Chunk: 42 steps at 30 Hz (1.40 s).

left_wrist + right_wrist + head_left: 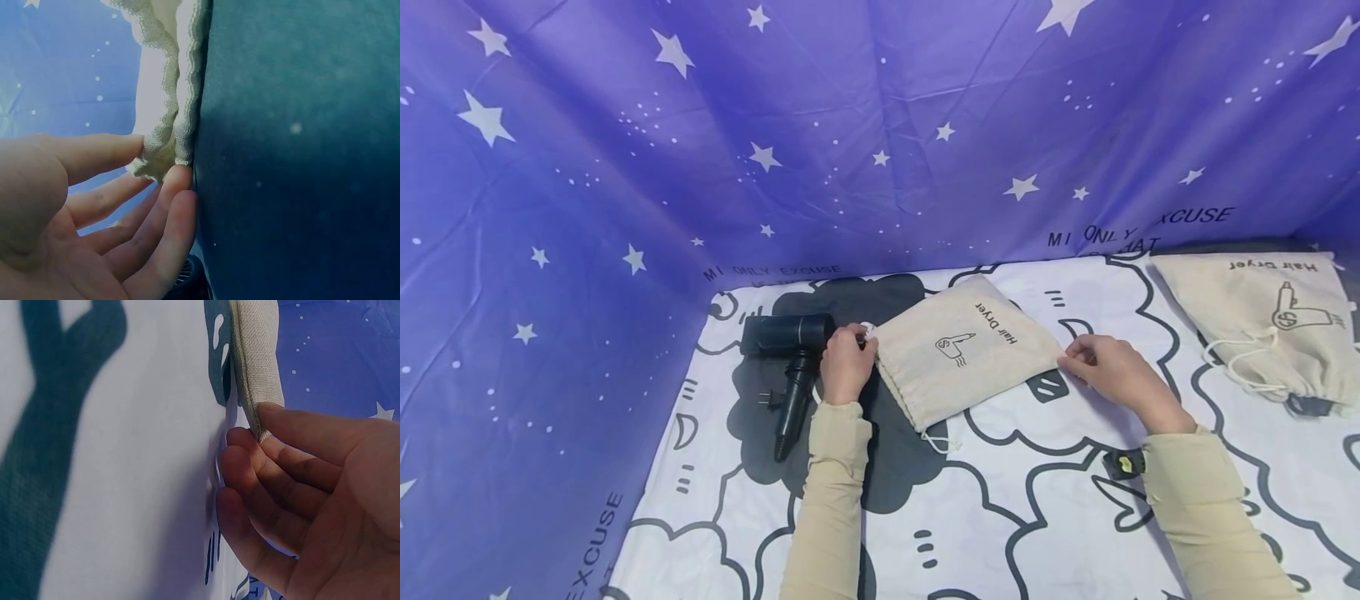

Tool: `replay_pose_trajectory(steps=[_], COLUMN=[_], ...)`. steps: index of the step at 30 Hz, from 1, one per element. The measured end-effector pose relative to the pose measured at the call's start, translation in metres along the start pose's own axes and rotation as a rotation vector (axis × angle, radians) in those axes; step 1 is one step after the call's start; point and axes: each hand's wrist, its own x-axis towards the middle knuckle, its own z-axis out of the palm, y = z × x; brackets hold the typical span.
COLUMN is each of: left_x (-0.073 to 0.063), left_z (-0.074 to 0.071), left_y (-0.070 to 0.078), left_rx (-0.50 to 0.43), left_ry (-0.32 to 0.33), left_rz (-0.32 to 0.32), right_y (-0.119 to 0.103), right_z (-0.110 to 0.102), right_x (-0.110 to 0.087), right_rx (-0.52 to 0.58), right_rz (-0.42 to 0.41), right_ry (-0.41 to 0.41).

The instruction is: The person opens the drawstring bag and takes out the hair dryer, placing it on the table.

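A cream drawstring bag (951,358) printed "Hair Dryer" lies flat on the bed-like surface between both hands. My left hand (847,364) pinches the bag's gathered mouth corner, its thumb on one side of the hem (167,94) in the left wrist view. At the opposite end my right hand (1105,371) pinches a bottom corner of the bag (259,375) between thumb and fingers. Just left of my left hand lies a black hair dryer (786,337), its cord wound about the handle and the plug (769,398) sticking out.
A second cream bag (1270,333), with its drawstring pulled in and something dark at its mouth, lies at the right. A small black object with a yellow mark (1124,464) sits beside the right cuff. Purple starry curtains (880,125) stand behind and at the left of the cloud-print cloth (955,533).
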Motion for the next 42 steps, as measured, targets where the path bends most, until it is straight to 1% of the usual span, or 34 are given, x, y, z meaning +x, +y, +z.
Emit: replay_pose_trajectory(steps=[6,11,15,22,31,36,40,42], left_x=[0.0,-0.002,-0.002,-0.008,-0.019,-0.025,-0.032,-0.036], left_z=[0.0,-0.001,-0.004,-0.015,-0.032,-0.04,-0.047,-0.051], left_y=[-0.001,0.0,0.0,-0.001,-0.005,-0.008,-0.009,-0.01], left_rx=[-0.012,-0.004,0.015,0.03,0.037,0.031,0.057,0.068], left_ry=[0.007,0.019,0.027,0.02,0.02,0.001,0.014,0.021], left_rz=[-0.004,0.012,0.031,0.046,0.055,0.061,0.058,0.044], right_y=[0.0,-0.001,-0.005,-0.013,-0.026,-0.031,-0.035,-0.038], right_z=[0.001,0.0,-0.001,-0.002,-0.001,0.001,0.003,0.004], right_x=[-0.001,-0.001,0.002,0.009,0.02,0.024,0.03,0.032], right_rx=[0.004,0.011,0.017,0.045,0.093,0.11,0.135,0.152], right_rz=[-0.003,-0.008,-0.012,-0.021,0.035,0.022,0.02,0.022], right_ry=[0.005,0.019,0.049,0.11,0.163,0.233,0.288,0.302])
